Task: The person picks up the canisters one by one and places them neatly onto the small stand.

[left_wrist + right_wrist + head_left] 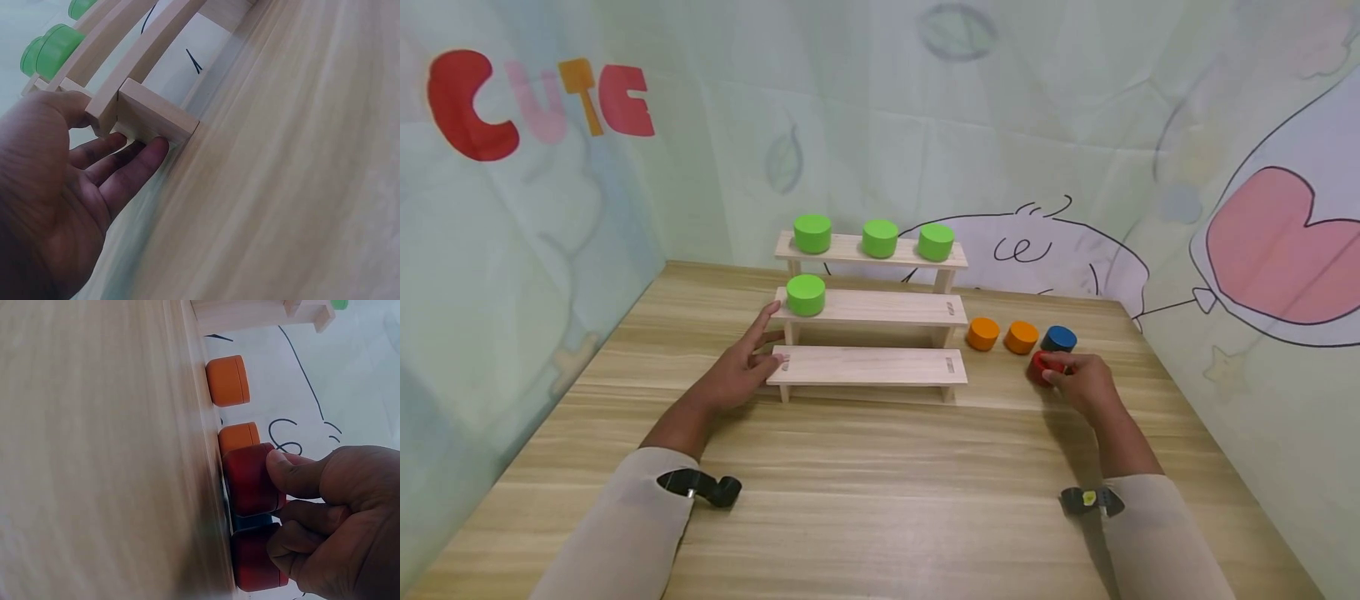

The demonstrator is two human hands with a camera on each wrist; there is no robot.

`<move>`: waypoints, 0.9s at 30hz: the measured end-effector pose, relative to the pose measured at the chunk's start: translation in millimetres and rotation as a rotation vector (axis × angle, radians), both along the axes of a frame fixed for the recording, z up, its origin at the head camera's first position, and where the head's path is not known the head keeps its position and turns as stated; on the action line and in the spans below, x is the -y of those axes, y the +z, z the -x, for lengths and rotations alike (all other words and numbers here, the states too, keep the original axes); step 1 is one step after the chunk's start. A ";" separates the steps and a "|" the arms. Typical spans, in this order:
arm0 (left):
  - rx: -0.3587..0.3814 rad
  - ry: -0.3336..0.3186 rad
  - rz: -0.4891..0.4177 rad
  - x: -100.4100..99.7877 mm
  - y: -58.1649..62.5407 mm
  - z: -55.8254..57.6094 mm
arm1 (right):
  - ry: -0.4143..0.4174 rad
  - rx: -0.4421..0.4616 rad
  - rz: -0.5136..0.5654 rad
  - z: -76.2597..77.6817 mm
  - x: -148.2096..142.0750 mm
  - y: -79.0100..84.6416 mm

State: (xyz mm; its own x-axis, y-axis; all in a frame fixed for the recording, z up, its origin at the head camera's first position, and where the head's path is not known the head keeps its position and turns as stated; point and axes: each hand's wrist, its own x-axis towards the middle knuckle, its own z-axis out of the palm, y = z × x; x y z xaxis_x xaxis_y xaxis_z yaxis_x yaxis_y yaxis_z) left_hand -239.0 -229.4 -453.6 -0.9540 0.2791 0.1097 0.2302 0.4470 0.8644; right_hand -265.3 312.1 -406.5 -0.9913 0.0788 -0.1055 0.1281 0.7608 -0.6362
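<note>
A pale wooden three-step stand [868, 367] stands on the table. My left hand [737, 375] touches its left end, the thumb on the lowest step and the index finger reaching up beside the middle one. In the left wrist view, the other fingers [140, 165] lie by the stand's end leg. My right hand [1086, 387] pinches a red round block [1045, 368] between thumb and fingers. A second red block [256, 559] shows below it in the right wrist view, beside the bent fingers; the hand hides it in the head view.
Three green blocks, one of them a green block [880, 239], sit on the top step, and another green block [806, 296] on the middle step's left end. Two orange blocks [982, 333] and a blue block [1060, 338] stand right of the stand. Printed cloth walls [850, 108] border the table.
</note>
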 end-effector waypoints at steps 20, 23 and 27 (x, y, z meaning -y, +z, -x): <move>0.003 -0.004 -0.008 -0.7 0.9 0.0 | -0.023 -0.135 0.030 -6.7 11.0 5.3; 0.000 0.000 -0.008 -0.1 0.0 0.2 | -0.001 -0.188 0.029 -7.5 14.3 7.0; 0.003 0.002 -0.010 0.5 -1.1 0.0 | 0.013 -0.215 0.047 -8.9 17.9 9.3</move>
State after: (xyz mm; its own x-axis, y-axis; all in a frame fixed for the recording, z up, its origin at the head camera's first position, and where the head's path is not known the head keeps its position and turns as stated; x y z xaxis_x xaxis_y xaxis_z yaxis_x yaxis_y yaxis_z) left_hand -239.0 -229.9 -454.7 -0.9549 0.2761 0.1093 0.2266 0.4392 0.8694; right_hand -256.4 294.2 -397.3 -0.9923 0.0658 0.1048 -0.0237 0.7307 -0.6823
